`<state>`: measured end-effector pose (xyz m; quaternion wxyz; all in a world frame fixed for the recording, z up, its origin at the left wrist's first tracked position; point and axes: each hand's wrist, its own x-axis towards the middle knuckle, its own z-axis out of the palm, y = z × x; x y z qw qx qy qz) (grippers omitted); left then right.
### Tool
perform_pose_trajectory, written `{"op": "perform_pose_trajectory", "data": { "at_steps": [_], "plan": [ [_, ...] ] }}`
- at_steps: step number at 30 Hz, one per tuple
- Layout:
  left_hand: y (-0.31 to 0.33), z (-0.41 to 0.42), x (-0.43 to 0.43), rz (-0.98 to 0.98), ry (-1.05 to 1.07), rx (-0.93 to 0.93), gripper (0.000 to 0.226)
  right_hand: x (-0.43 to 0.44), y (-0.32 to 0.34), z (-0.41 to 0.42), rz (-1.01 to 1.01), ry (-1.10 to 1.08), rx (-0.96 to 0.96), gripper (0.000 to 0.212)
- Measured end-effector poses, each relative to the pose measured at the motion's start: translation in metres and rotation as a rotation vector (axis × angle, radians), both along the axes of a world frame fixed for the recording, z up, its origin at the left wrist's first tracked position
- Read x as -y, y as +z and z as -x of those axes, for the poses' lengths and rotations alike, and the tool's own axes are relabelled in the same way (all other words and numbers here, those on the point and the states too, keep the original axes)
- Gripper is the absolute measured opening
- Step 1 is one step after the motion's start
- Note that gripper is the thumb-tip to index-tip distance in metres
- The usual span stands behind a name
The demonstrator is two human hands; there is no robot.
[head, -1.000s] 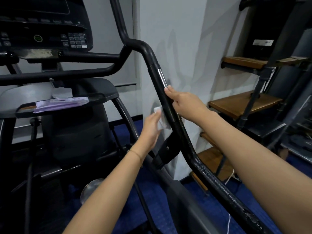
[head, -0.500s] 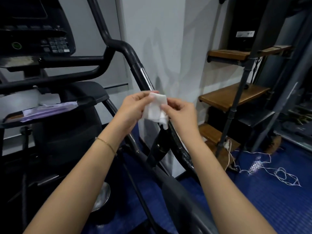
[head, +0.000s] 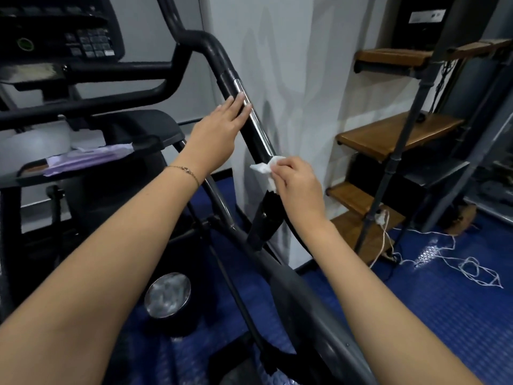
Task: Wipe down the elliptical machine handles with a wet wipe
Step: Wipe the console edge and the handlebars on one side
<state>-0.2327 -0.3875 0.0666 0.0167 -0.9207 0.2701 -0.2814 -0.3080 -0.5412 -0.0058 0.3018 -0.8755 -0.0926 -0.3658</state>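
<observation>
White wet wipe (head: 265,169), pinched between both hands half second earlier, had passed to right hand (head: 298,184) alone, pressed on black elliptical handle (head: 256,137). Left hand (head: 219,134) lay flat, fingers extended, on handle above, steadying it. Wiping likely resuming lower down. Console (head: 59,31) keypad beyond left hand; lettering unreadable. Wipe pack (head: 86,158) left of it, no legible print.

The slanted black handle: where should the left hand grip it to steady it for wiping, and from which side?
Grip the handle on the upper straight stretch by the chrome strip, coming from the machine side as the left hand does. That probably leaves the lower run free for the right hand and wet wipe.
</observation>
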Motion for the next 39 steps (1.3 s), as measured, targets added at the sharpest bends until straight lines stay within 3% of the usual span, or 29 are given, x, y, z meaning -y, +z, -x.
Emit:
{"op": "perform_pose_trajectory", "data": {
  "at_steps": [12,16,21,28,34,39],
  "plan": [
    [0.005,0.006,0.0,-0.052,-0.001,-0.065,0.063,0.012,-0.002,0.023,0.021,-0.134,-0.238,0.015],
    [0.004,0.014,0.006,-0.082,0.022,-0.034,0.061,0.008,0.01,0.012,-0.05,-0.129,-0.237,0.017],
    [-0.023,0.029,0.009,-0.267,-0.097,0.007,0.064,0.005,-0.009,0.032,0.168,-0.18,-0.197,0.025],
    [-0.028,0.031,0.007,-0.209,-0.093,-0.001,0.066,-0.011,-0.003,0.01,0.12,-0.231,-0.15,0.027],
    [-0.032,0.042,0.011,-0.192,-0.017,0.044,0.062,-0.006,-0.029,0.03,0.204,-0.297,-0.078,0.018],
    [-0.033,0.045,0.014,-0.177,-0.019,-0.025,0.067,-0.018,0.003,0.002,0.079,-0.241,-0.123,0.025]
  ]
}}
